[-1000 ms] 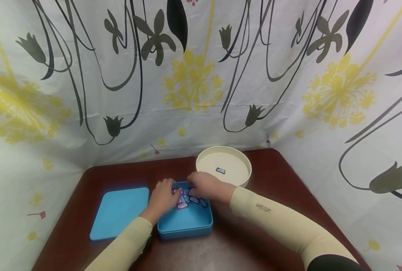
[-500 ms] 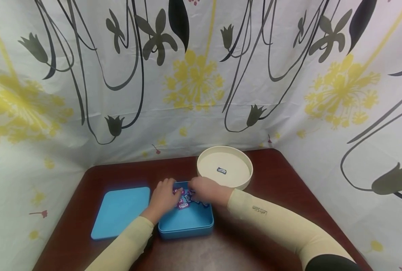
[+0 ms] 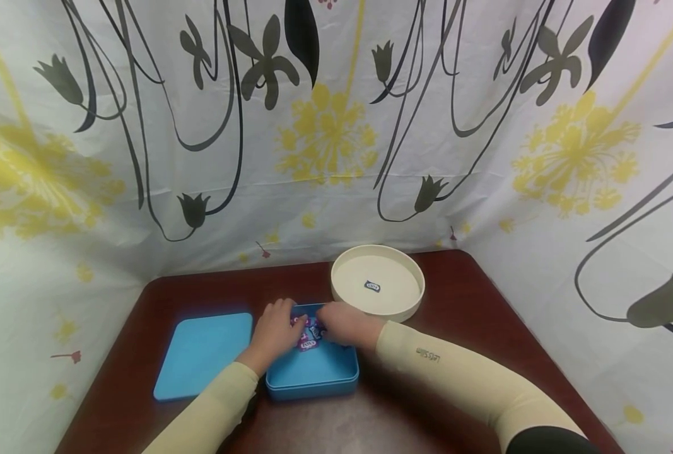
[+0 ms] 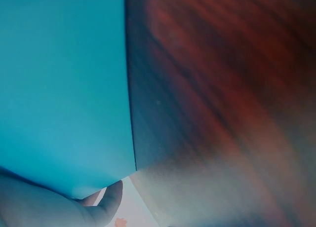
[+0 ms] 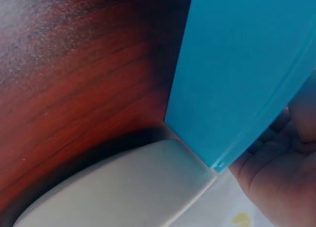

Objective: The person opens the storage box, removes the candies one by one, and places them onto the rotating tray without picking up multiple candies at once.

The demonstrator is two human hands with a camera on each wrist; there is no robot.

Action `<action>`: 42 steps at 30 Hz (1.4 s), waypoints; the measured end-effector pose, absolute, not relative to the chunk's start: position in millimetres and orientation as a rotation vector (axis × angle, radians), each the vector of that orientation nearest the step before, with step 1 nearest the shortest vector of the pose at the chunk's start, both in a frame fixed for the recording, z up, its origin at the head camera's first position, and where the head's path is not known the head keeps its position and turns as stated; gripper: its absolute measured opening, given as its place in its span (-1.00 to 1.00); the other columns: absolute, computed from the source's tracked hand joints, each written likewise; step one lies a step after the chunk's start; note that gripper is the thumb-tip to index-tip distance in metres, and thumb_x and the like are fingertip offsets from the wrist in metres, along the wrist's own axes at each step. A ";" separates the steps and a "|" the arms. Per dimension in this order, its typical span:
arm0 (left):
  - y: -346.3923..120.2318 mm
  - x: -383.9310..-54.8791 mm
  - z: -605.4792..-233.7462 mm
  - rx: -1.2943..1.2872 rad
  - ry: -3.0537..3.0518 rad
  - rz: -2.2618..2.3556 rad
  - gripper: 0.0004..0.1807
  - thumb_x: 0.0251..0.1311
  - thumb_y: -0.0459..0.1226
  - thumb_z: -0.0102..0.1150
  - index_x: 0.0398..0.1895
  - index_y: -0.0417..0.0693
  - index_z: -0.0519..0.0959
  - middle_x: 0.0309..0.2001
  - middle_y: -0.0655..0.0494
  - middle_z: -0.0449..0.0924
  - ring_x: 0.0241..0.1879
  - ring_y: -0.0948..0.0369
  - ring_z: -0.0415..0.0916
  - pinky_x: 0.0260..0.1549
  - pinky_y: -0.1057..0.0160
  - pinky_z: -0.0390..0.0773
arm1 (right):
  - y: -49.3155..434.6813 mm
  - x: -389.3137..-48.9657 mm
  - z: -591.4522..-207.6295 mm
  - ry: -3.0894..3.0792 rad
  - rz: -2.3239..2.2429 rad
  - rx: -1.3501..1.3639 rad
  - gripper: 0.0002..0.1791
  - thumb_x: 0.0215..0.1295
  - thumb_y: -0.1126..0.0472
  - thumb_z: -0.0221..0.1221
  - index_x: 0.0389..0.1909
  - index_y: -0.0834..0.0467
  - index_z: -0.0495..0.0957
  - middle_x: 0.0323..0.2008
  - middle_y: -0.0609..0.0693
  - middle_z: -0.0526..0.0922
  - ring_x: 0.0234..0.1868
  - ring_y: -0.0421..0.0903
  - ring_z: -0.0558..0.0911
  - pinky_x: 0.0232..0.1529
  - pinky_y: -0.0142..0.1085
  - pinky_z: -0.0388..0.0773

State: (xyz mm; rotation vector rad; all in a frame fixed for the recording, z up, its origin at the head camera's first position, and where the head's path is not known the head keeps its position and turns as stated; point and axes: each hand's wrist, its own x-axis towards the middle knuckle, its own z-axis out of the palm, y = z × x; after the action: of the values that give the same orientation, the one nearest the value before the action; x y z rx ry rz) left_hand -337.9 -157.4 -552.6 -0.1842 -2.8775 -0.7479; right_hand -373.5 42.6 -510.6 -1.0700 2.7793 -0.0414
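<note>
A blue square box (image 3: 312,375) stands on the table with several small pink-purple and dark-blue wrapped candies (image 3: 308,344) in its far half. My left hand (image 3: 274,331) grips the box's left wall, thumb inside over the candies, fingers outside. In the left wrist view, its fingers (image 4: 106,207) show past the box corner. Over the right wall, my right hand (image 3: 347,325) reaches in among the candies, its fingertips hidden in the head view. The right wrist view shows that hand's palm (image 5: 276,180) beyond the box rim; I cannot tell what it pinches.
Behind the box to the right is a round cream tray (image 3: 352,296) with one dark-blue wrapped candy (image 3: 373,286) in it, close to the box's corner. A flat blue lid (image 3: 205,353) lies left of the box. A patterned curtain (image 3: 336,208) borders the table.
My right hand has come slightly nearer and lower into the box, covering the dark-blue candies on the right side. The left hand keeps its place on the box wall.
</note>
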 end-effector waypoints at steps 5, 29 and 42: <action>-156.7 -336.9 -552.2 -0.176 -2.878 -0.752 -0.44 0.54 0.05 0.33 0.37 -0.12 0.58 0.19 -0.09 0.65 0.16 -0.05 0.54 0.17 -0.15 0.71 | 42.5 -375.3 -517.1 2.796 -0.053 -1.065 -0.79 0.53 0.00 0.43 0.00 0.02 0.76 -0.31 -0.14 0.71 -0.31 -0.21 0.64 -0.10 -0.32 0.73; -156.0 -336.3 -548.9 -0.186 -2.873 -0.762 -0.44 0.54 0.05 0.32 0.36 -0.13 0.59 0.19 -0.10 0.65 0.15 -0.05 0.54 0.16 -0.15 0.71 | 41.4 -377.7 -529.7 2.810 -0.033 -1.130 -0.85 0.48 0.06 0.46 -0.07 0.02 0.81 -0.35 -0.15 0.75 -0.36 -0.22 0.65 -0.06 -0.30 0.76; -154.8 -337.8 -551.2 -0.169 -2.866 -0.767 -0.49 0.60 0.00 0.27 0.39 -0.12 0.58 0.21 -0.10 0.65 0.17 -0.05 0.56 0.17 -0.16 0.72 | 42.2 -378.7 -533.4 2.825 -0.028 -1.136 -0.83 0.48 0.05 0.47 -0.05 0.03 0.81 -0.37 -0.16 0.73 -0.36 -0.22 0.63 -0.07 -0.32 0.75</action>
State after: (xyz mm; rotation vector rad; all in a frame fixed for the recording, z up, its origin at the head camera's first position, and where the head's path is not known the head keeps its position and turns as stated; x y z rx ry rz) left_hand -337.8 -154.8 -551.2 -0.1693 -2.8658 -0.7672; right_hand -378.7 42.2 -533.4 -1.1363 2.8252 -0.0279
